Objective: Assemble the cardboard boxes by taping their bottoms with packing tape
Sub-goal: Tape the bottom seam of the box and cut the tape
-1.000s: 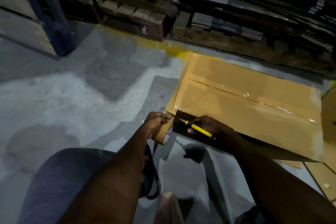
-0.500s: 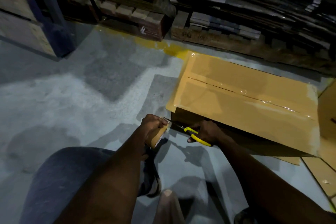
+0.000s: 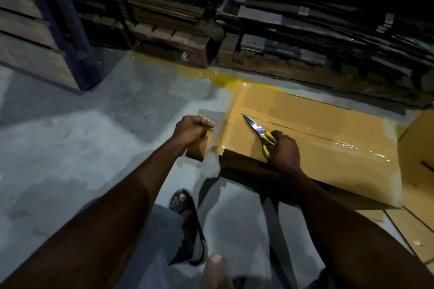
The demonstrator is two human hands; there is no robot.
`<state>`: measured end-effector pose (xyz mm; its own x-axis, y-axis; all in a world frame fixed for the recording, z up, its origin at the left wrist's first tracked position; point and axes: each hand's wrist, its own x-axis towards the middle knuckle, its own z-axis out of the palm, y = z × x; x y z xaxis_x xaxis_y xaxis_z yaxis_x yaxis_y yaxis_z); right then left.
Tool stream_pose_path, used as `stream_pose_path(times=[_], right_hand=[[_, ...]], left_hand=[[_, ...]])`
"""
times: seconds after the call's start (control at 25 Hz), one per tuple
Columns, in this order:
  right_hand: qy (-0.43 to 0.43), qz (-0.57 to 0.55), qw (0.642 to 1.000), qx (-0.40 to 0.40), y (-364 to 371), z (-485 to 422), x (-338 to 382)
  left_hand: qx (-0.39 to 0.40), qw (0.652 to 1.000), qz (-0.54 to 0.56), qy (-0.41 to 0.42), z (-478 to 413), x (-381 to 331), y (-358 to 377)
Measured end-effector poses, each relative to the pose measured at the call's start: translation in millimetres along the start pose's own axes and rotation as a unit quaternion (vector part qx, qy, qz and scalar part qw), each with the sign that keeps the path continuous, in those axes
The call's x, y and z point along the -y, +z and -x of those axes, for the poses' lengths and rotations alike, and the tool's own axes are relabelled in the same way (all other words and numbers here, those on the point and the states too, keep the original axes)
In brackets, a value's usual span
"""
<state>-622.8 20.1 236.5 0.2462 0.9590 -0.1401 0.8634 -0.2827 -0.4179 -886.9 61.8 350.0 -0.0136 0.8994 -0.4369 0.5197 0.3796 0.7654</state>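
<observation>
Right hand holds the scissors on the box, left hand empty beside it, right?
No. In the head view the left hand grips the tape roll. The right hand does hold the scissors on the box.

The tape roll [image 3: 196,150] has been drawn away from the near left corner of the box [image 3: 328,148], where it was held against the edge a second ago. It is now gripped by the left hand [image 3: 191,128] clear of the cardboard, with a strip of floor [image 3: 70,148] seen between. The scissors [image 3: 260,132], earlier lowered at that corner beside the roll, have been lifted by the right hand [image 3: 285,150] onto the box top, with the blades brought together and pointed toward the taped seam.
</observation>
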Motion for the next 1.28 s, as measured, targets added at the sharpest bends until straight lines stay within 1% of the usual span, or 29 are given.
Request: stream_pose_path(times=[0.08, 0.16, 0.24, 0.32, 0.44, 0.52, 0.6, 0.64, 0.68, 0.76, 0.8, 0.88, 0.92, 0.96, 1.0, 1.04, 1.16, 1.28], right_hand=[[0.031, 0.002, 0.999, 0.011, 2.8, -6.1, -5.4], [0.058, 0.012, 0.998, 0.013, 4.0, -8.7, -8.0], [0.07, 0.061, 0.996, -0.001, 8.3, -8.5, -4.5], [0.059, 0.112, 0.992, -0.024, 13.4, -3.0, 5.5], [0.04, 0.128, 0.991, -0.012, 20.5, 1.2, 18.8], [0.06, 0.131, 0.99, 0.0, 19.2, -1.7, 17.3], [0.084, 0.129, 0.988, -0.018, 16.7, -4.4, 12.0], [0.075, 0.127, 0.988, -0.045, 17.4, -4.0, 11.9], [0.042, 0.115, 0.99, -0.076, 21.0, -2.8, 14.4], [-0.073, 0.067, 0.989, -0.11, 33.2, -1.0, 31.5], [-0.125, 0.035, 0.987, -0.095, 38.7, -2.3, 44.7], [-0.174, -0.005, 0.985, -0.017, 49.4, -7.3, 69.8], [-0.182, 0.0, 0.983, 0.03, 55.5, -8.5, 78.5], [-0.188, 0.019, 0.98, 0.061, 62.0, -8.4, 83.3], [-0.194, 0.04, 0.978, 0.068, 68.2, -6.8, 84.2], [-0.202, 0.051, 0.976, 0.057, 74.0, -4.5, 82.4], [-0.212, 0.031, 0.977, 0.004, 87.0, 0.7, 73.4], [-0.196, 0.035, 0.98, -0.02, 92.7, -4.0, 75.1]], left_hand=[[0.0, 0.999, -0.034, 0.04, 2.4, -10.4, -13.5], [-0.016, 0.997, -0.068, 0.041, -1.0, -10.2, -25.0], [-0.025, 0.994, -0.106, 0.034, -9.4, -8.8, -32.1], [-0.027, 0.989, -0.142, 0.044, -18.2, -13.9, -38.1], [-0.039, 0.987, -0.144, 0.06, -32.8, -21.2, -44.8], [-0.04, 0.989, -0.13, 0.058, -39.1, -22.3, -44.5], [-0.035, 0.989, -0.129, 0.061, -41.0, -24.4, -42.3], [-0.037, 0.989, -0.128, 0.065, -41.9, -26.0, -42.1], [-0.04, 0.988, -0.128, 0.07, -42.2, -28.2, -42.1], [-0.046, 0.987, -0.135, 0.077, -42.2, -31.9, -41.6], [-0.047, 0.986, -0.138, 0.078, -42.0, -33.1, -40.5], [-0.037, 0.987, -0.135, 0.072, -42.3, -33.6, -37.1], [-0.032, 0.988, -0.131, 0.068, -42.9, -33.3, -35.7], [-0.028, 0.989, -0.13, 0.064, -43.2, -32.8, -34.5], [-0.026, 0.989, -0.131, 0.062, -44.1, -32.4, -33.7], [-0.026, 0.989, -0.131, 0.06, -45.1, -32.4, -33.1], [-0.026, 0.989, -0.131, 0.063, -47.5, -33.5, -29.7], [-0.027, 0.988, -0.14, 0.065, -46.7, -37.5, -25.0]])
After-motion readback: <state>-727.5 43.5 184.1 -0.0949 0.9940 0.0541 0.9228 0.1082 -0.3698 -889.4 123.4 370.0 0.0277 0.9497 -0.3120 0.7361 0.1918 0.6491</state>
